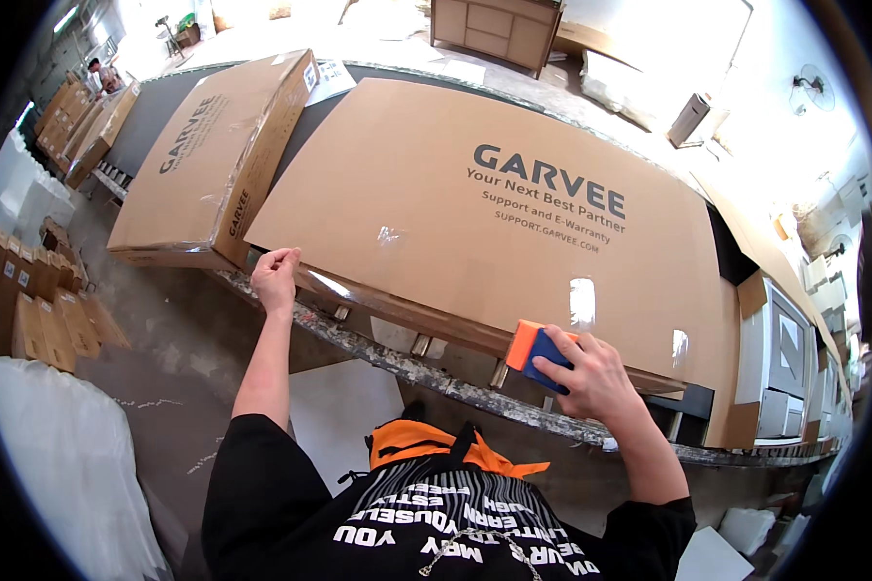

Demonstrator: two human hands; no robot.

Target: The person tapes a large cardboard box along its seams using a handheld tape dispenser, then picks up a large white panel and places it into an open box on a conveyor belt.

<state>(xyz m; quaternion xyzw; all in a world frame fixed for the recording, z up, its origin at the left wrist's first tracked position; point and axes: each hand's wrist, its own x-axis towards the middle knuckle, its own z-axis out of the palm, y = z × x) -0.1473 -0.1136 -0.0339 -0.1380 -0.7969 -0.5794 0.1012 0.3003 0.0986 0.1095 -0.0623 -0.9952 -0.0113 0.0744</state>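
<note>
A large flat brown cardboard box with dark printing lies on the conveyor in front of me. Strips of clear tape shine on its top and near side. My left hand is pinched closed at the box's near left corner; whatever its fingers hold is too small to make out. Over the near edge, right of the middle, my right hand grips an orange-and-blue block-shaped tool. The tool's underside and exact kind are hidden.
Another taped box stands close on the left along the conveyor. To the right, an opened carton holds a white-framed panel. White wrapped goods and stacked cartons are at the left. A brown cabinet stands beyond the conveyor.
</note>
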